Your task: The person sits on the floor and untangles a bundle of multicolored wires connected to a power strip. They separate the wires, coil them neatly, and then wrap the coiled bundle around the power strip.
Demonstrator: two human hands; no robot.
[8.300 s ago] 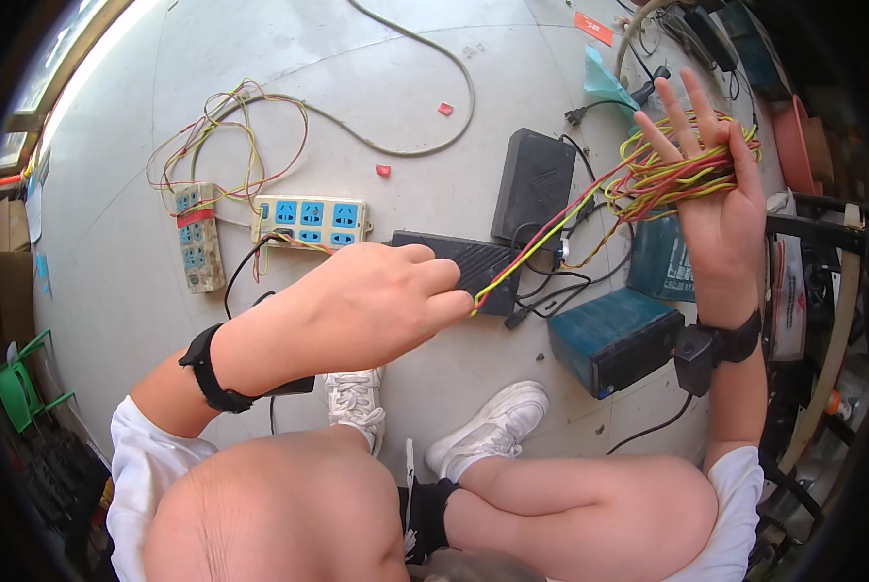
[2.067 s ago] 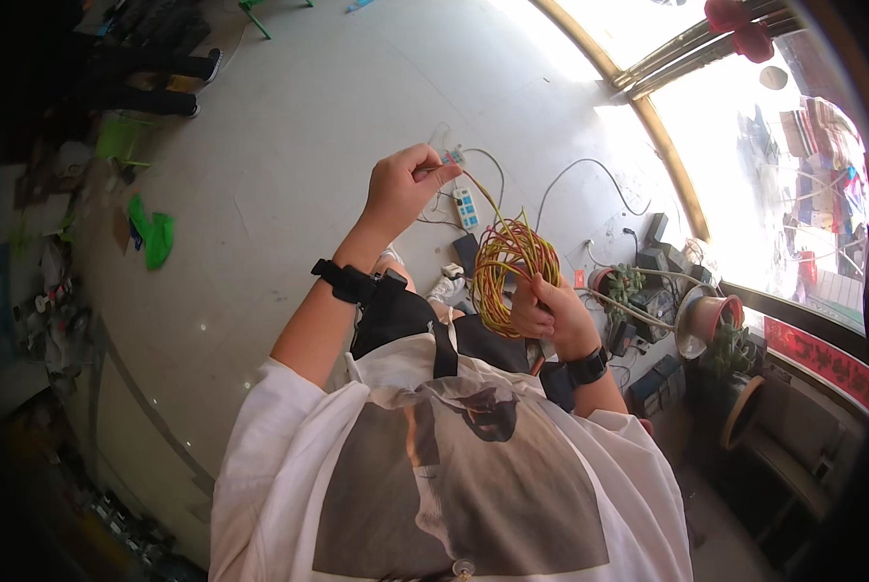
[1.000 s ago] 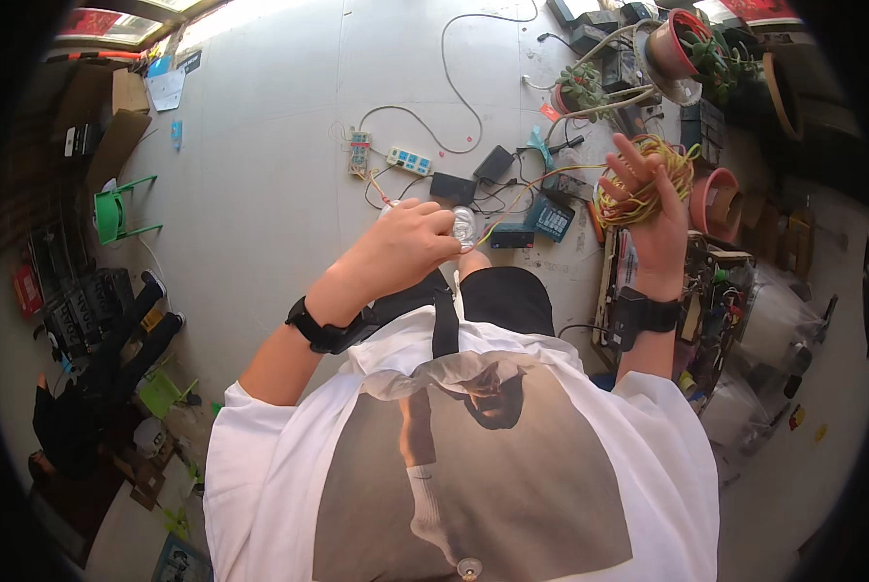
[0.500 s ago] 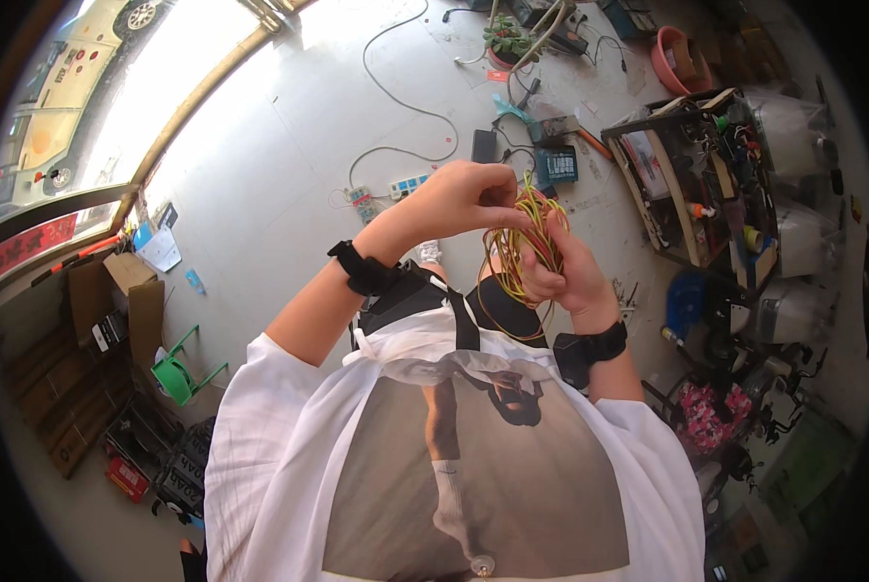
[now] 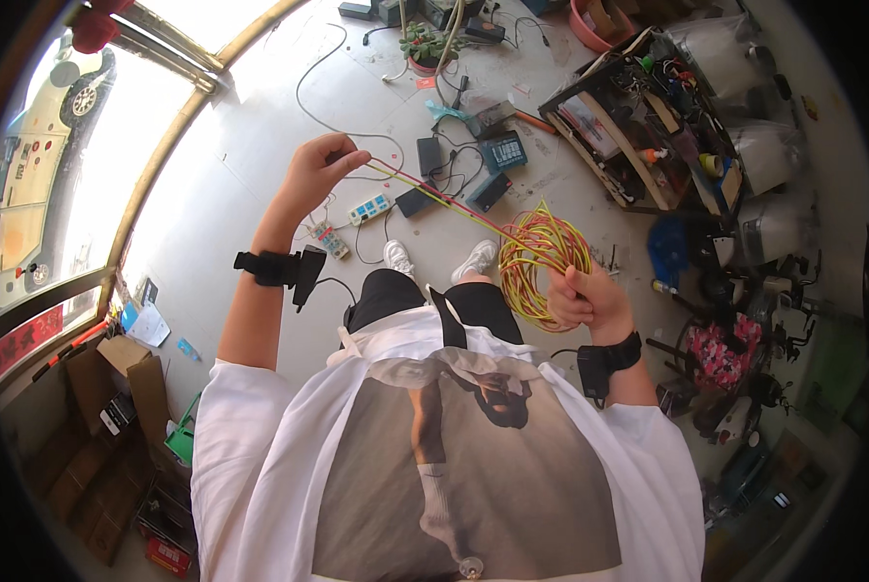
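A loose coil of thin red and yellow-green electrical wire [image 5: 529, 254] hangs in my right hand [image 5: 594, 299], whose fingers are closed around its right side. From the coil a length of the same wire runs taut up and to the left. My left hand [image 5: 326, 167] pinches the far end of that stretch between thumb and fingertips, well apart from the coil. Both wrists wear black straps with small boxes. The coil is held in the air in front of my legs.
Power strips [image 5: 369, 209] and several dark adapters with cables lie on the pale floor beyond my shoes [image 5: 398, 256]. A potted plant [image 5: 424, 47] stands farther off. To the right is a cluttered shelf box [image 5: 638, 126]; a cardboard box [image 5: 148, 398] sits at left.
My left hand has moved away to the left, drawing a length of wire out from the coil. The coil, bunched between both hands before, now hangs wider from my right hand alone.
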